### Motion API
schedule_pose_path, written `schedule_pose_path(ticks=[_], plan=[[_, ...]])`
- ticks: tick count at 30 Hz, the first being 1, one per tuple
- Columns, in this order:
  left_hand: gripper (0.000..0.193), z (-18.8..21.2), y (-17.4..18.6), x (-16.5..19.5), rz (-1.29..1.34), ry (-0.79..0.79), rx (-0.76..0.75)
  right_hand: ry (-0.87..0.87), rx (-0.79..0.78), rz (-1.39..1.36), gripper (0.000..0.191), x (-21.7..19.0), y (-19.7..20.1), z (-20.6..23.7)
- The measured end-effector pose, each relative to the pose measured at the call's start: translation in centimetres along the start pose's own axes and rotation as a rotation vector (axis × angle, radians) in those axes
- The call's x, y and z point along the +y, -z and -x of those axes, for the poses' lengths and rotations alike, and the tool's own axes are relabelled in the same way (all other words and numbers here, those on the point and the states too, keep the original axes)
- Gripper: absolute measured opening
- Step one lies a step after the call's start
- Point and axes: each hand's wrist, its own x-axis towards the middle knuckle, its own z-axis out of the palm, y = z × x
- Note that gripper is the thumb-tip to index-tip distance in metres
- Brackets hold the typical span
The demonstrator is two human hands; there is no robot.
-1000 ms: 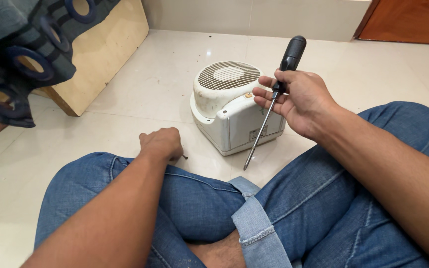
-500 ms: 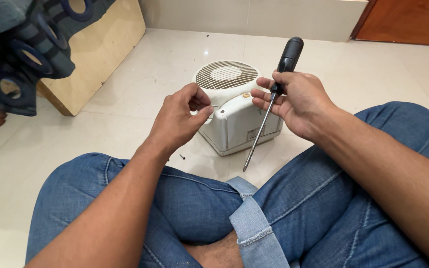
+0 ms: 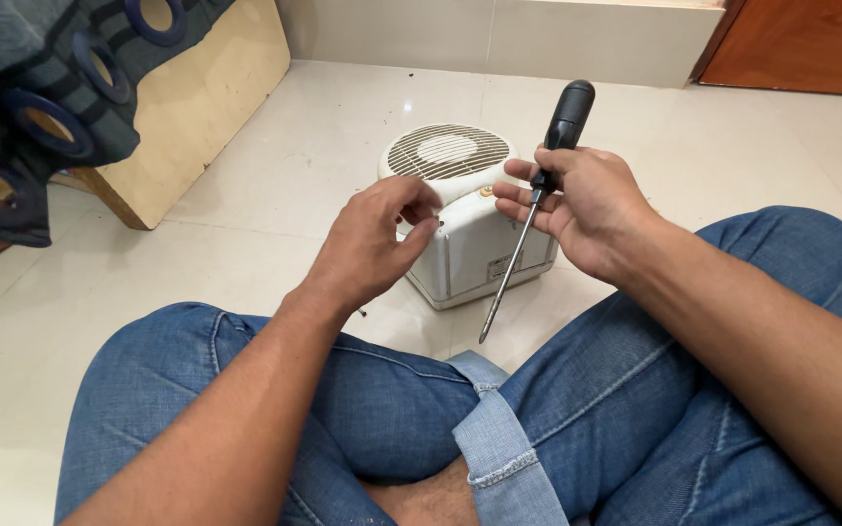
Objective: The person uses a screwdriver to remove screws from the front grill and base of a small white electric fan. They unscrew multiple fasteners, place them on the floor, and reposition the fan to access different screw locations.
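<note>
A small white appliance with a round slatted grille on top stands on the tiled floor in front of my crossed legs. My right hand grips a long screwdriver with a black handle just below that handle. Its thin shaft slants down across the appliance's front, and the tip hangs just above the floor. My left hand hovers at the appliance's left upper corner. Its thumb and fingertips are pinched on what looks like a small dark screw.
Another tiny dark screw lies on the floor beside my left knee. A pale wooden board leans at the back left, with dark patterned fabric hanging over it. A wall base and a brown door close off the far side.
My left hand rose from the floor by my knee to the appliance's upper left corner and pinched its fingers together. My right hand and the screwdriver stayed almost still.
</note>
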Motion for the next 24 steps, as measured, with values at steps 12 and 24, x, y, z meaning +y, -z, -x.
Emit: schedule_pose_path(ticks=[12,24], plan=[[0.053,0.2,-1.8,-1.9,0.001,0.164,-0.142,0.56,-0.253,-0.076,0.036,-0.3,0.5,-0.4],[0.044,0.5,-3.1,-0.5,0.077,0.081,-0.194,0.933,-0.342,-0.033,0.038,-0.9,2.3,0.0]])
